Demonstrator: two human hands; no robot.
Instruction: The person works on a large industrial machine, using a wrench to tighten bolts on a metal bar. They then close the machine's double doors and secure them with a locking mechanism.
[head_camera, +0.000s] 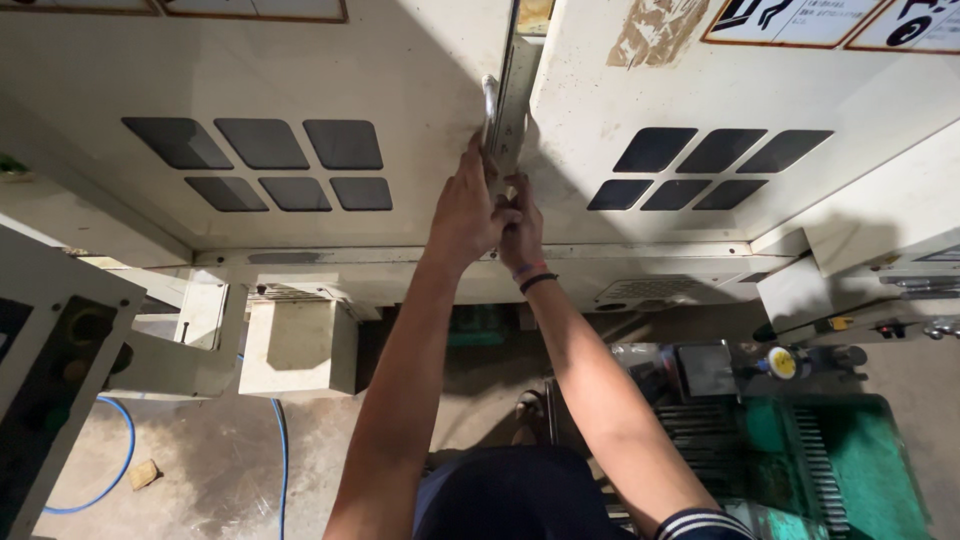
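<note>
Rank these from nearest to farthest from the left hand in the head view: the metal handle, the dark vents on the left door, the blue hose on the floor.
1. Metal handle: in the seam between the two doors, right at the left hand, which grips it.
2. Dark vents: on the left door, to the hand's left.
3. Blue hose: on the floor, far lower left.

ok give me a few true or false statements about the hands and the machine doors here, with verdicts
1. Both hands meet at the seam between the two cream doors. True.
2. The left hand holds a metal handle at the door edge. True.
3. The right hand rests on the green machine. False: it is up at the seam beside the left hand.
4. A dark band circles the right wrist. True.
5. Each door has round vents. False: the dark vents are slanted four-sided panels.
</note>
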